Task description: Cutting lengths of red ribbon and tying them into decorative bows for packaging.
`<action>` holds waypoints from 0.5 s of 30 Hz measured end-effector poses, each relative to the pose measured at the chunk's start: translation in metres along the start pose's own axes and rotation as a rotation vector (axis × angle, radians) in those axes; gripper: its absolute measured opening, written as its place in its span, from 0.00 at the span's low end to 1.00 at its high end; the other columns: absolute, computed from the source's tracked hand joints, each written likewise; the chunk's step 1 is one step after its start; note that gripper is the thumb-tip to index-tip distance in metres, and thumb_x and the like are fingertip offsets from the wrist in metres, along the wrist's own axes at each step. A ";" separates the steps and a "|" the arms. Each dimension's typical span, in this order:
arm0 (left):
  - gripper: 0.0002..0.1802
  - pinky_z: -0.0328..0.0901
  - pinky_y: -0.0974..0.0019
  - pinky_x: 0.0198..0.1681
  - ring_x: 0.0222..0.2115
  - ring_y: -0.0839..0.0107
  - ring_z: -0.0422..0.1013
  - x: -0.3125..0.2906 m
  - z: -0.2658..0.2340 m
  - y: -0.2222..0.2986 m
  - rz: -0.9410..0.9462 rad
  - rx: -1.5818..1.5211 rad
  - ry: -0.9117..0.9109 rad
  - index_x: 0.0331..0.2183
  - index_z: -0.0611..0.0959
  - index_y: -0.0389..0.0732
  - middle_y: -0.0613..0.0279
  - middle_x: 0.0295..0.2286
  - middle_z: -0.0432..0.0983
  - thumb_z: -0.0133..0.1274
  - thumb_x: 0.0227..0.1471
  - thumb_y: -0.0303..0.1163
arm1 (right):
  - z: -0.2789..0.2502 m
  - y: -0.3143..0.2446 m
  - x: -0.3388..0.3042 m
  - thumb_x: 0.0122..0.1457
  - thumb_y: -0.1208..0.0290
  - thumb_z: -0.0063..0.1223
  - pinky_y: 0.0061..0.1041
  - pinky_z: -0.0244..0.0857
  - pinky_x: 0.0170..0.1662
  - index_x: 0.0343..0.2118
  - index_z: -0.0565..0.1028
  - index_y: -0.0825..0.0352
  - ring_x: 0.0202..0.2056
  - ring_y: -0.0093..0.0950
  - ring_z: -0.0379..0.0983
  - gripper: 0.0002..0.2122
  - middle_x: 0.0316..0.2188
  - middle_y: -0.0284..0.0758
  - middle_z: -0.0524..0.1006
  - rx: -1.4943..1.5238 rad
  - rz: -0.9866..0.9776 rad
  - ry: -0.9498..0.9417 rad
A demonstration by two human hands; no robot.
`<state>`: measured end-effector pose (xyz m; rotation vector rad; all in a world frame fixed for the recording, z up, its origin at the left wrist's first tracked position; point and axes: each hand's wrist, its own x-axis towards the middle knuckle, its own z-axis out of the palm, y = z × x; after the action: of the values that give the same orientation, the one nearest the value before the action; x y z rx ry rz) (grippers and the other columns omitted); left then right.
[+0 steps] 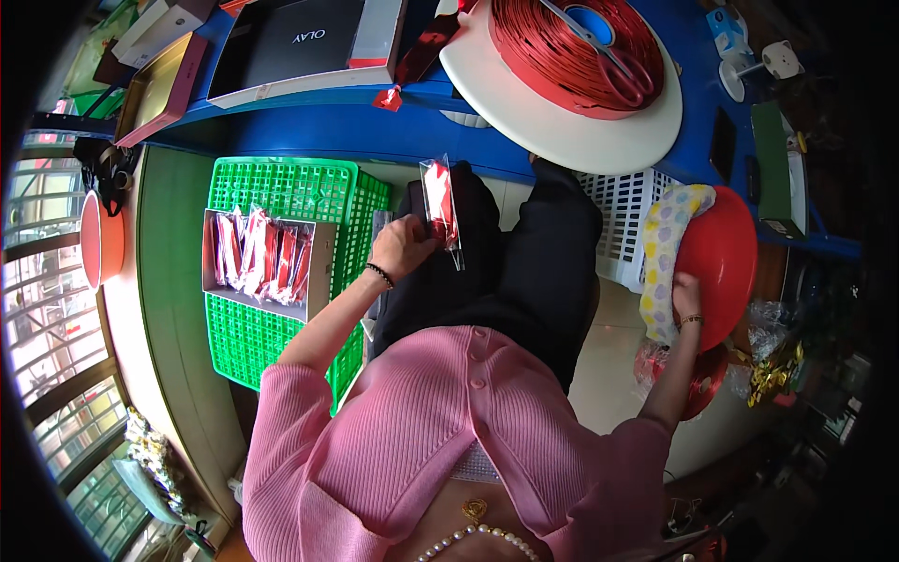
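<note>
My left hand (404,248) pinches the lower part of a clear plastic packet (439,195) with a shiny red ribbon piece inside, held upright above my lap. Down at the right, my right hand (687,296) is at a red basin (729,267), beside a yellow and white patterned cloth (663,245) on the basin's near side. Its fingers look curled, and whatever they hold is hidden. To the left, an open box (323,272) filled with several similar red packets (257,253) rests on an upturned-looking green plastic crate (281,183).
On the blue table (365,131) a big roll of red ribbon (524,56) sits on a white round stand (571,136), with scissors (626,75) on top. An open black-lined box (272,47) is at the back left. A white basket (613,220) stands under the table.
</note>
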<state>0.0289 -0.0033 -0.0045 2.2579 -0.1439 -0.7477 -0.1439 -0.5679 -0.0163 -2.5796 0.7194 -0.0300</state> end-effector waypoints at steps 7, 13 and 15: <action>0.12 0.62 0.59 0.38 0.35 0.57 0.65 -0.010 0.018 0.008 0.627 0.370 0.282 0.31 0.75 0.40 0.54 0.33 0.67 0.48 0.37 0.23 | -0.011 -0.014 -0.001 0.57 0.62 0.45 0.32 0.64 0.42 0.34 0.75 0.73 0.37 0.37 0.72 0.16 0.33 0.46 0.76 -0.275 -0.062 -0.044; 0.20 0.62 0.59 0.38 0.34 0.57 0.65 -0.016 0.019 0.010 0.713 0.376 0.241 0.35 0.77 0.42 0.58 0.35 0.70 0.48 0.34 0.19 | -0.038 -0.115 -0.036 0.59 0.55 0.42 0.34 0.59 0.26 0.23 0.73 0.71 0.20 0.36 0.69 0.21 0.19 0.46 0.71 -0.008 0.084 0.151; 0.19 0.62 0.60 0.38 0.34 0.57 0.66 -0.023 0.016 0.011 0.717 0.348 0.280 0.33 0.77 0.41 0.58 0.35 0.71 0.48 0.33 0.17 | -0.001 -0.093 -0.038 0.59 0.57 0.44 0.26 0.58 0.23 0.26 0.71 0.69 0.18 0.19 0.60 0.17 0.14 0.38 0.65 0.323 0.052 0.019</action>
<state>0.0021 -0.0142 0.0048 2.3523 -0.9463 -0.0212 -0.1318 -0.4787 0.0293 -2.2550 0.7229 -0.1425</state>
